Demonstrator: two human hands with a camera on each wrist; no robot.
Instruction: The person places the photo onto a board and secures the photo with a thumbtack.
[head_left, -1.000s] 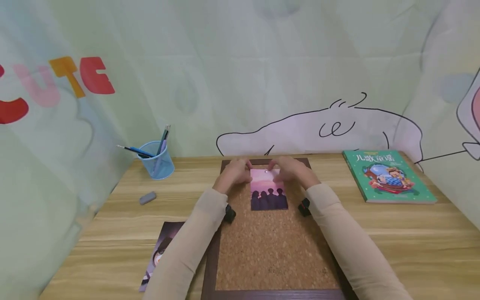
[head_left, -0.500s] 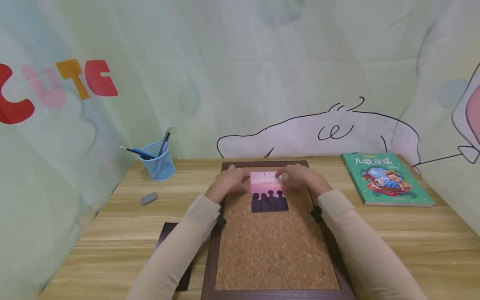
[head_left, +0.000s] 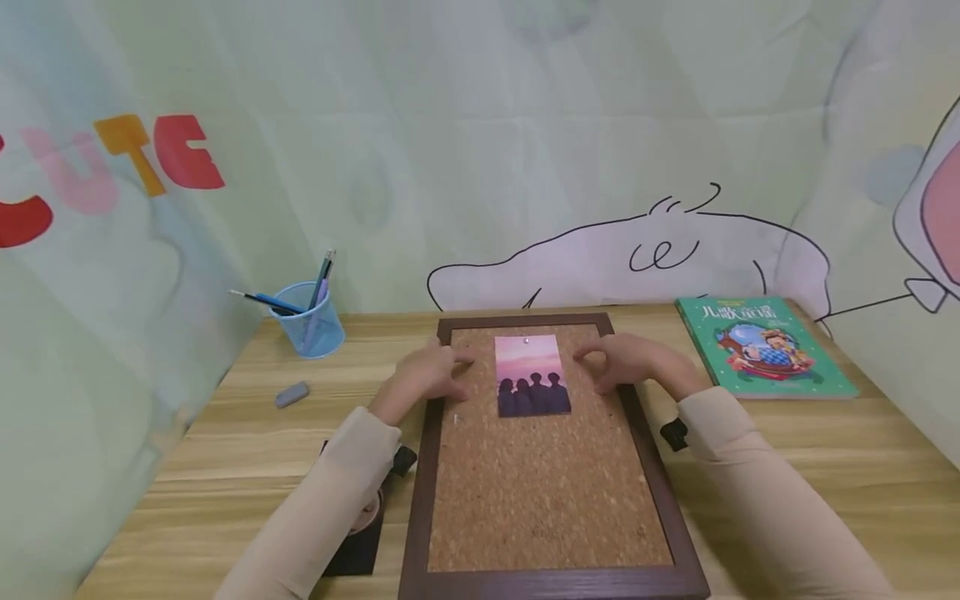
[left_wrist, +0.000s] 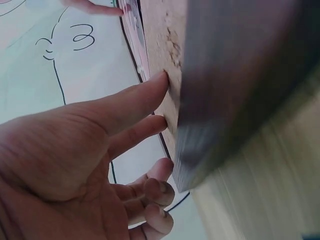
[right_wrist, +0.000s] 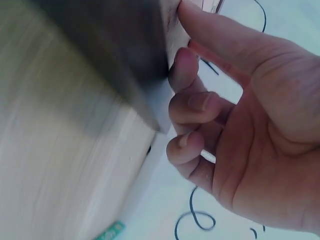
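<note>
A cork board (head_left: 547,492) in a dark brown frame lies on the wooden table. Near its top, a pink sunset picture (head_left: 531,358) with dark figures lies flat, a small pin (head_left: 526,340) at its upper edge. My left hand (head_left: 427,375) is over the board's left side, apart from the picture. In the left wrist view its thumb and index fingertips are right at the cork, the other fingers loosely bent. Across the board, my right hand (head_left: 633,364) is over the right frame edge, fingers loosely curved with nothing between them.
A second, dark picture (head_left: 356,554) lies left of the board, partly hidden under my left sleeve. A grey eraser (head_left: 292,394) and a blue pen cup (head_left: 318,329) are at the left. A green book (head_left: 817,371) lies at the back right.
Both hands have moved away from the picture's upper corners, the left one leftward and the right one rightward. The picture stays in place on the cork.
</note>
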